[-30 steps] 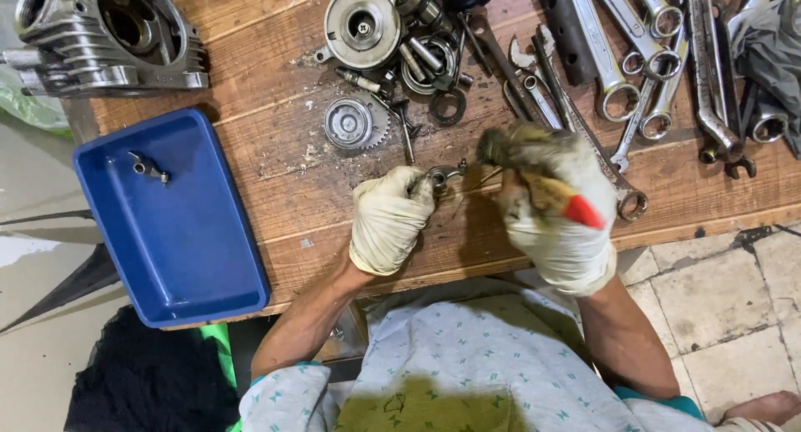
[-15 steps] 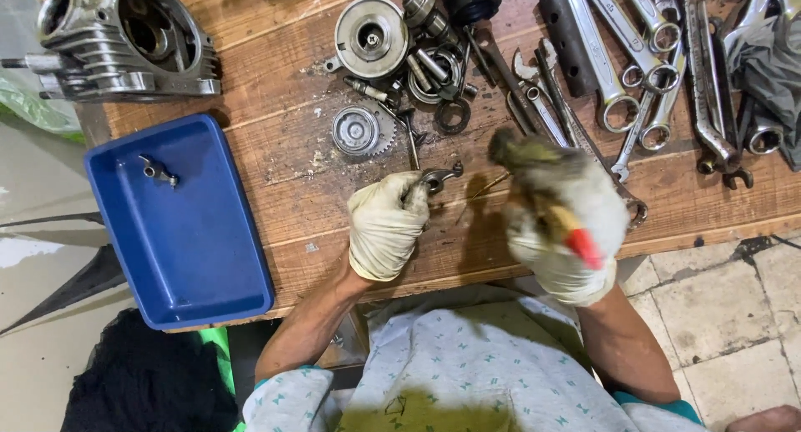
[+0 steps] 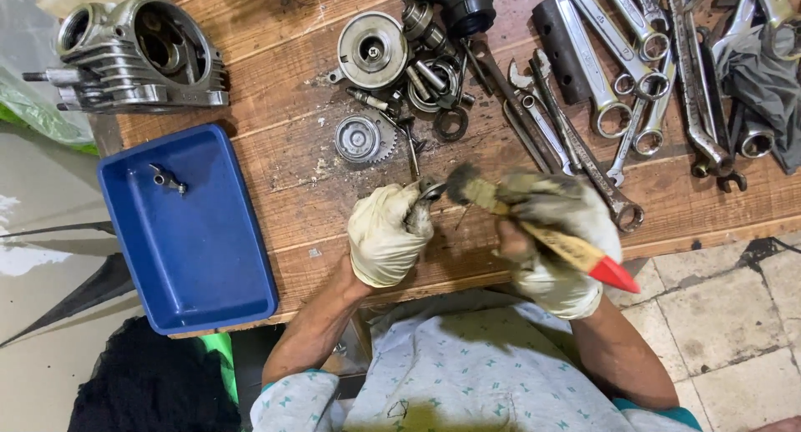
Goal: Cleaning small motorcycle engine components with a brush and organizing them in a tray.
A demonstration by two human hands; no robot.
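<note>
My left hand (image 3: 385, 234), in a dirty white glove, grips a small metal part (image 3: 430, 190) just above the wooden bench (image 3: 284, 157). My right hand (image 3: 555, 240), gloved too, holds a paintbrush (image 3: 534, 228) with a wooden, red-tipped handle. Its dark bristles touch the small part. A round toothed gear (image 3: 360, 139) lies on the bench just beyond my left hand.
A blue plastic tray (image 3: 209, 257) with one small fitting (image 3: 167, 179) sits at the left. A finned engine casting (image 3: 138, 57) stands at the far left. Several wrenches (image 3: 634, 82) lie to the right, round metal parts (image 3: 373, 48) at centre back, and a grey rag (image 3: 763, 82) at far right.
The brush has swung from pointing up-left to lying across, bristles now against the part in my left hand. Both hands have stayed at the bench's front edge.
</note>
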